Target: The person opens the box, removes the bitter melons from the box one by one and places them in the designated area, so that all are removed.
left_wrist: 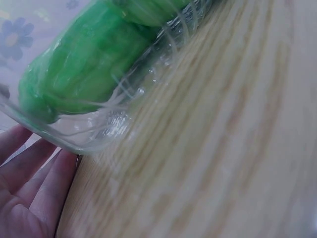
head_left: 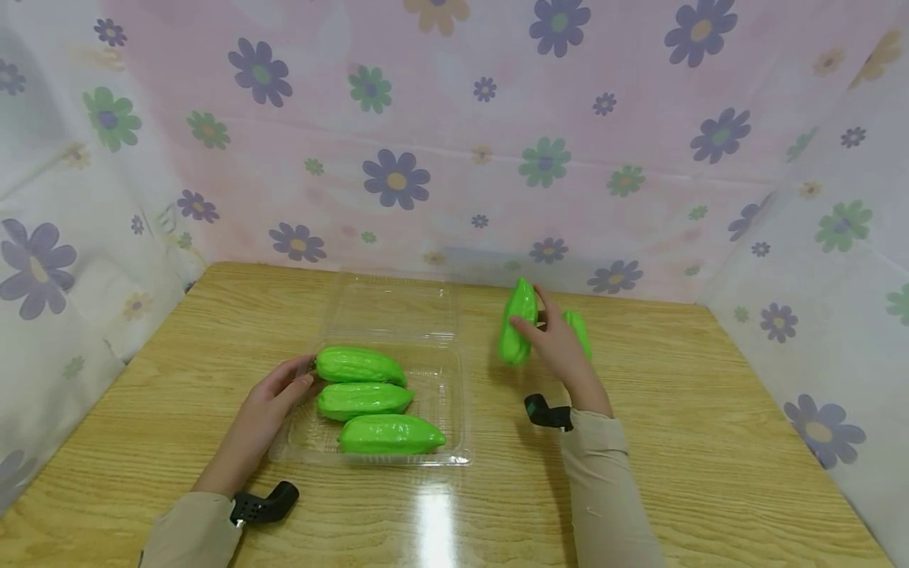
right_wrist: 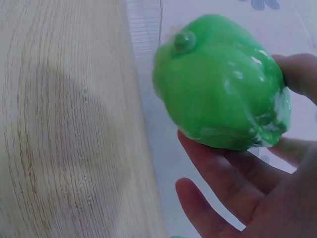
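Note:
My right hand grips a glossy green bitter melon between thumb and fingers, holding it tilted up above the table. Its stem nub faces the camera in the right wrist view, where the held bitter melon hangs clear of the wood. Another bitter melon lies partly hidden behind that hand. Three more, such as the nearest bitter melon, lie side by side in an open clear plastic box. At the box's left side, my left hand touches the rim, its fairly straight fingers against the outer edge.
The box's hinged lid is folded back flat on the wooden table. Flower-patterned cloth rises behind the table and along both sides. A black wrist camera sits at the left cuff, another wrist camera at the right.

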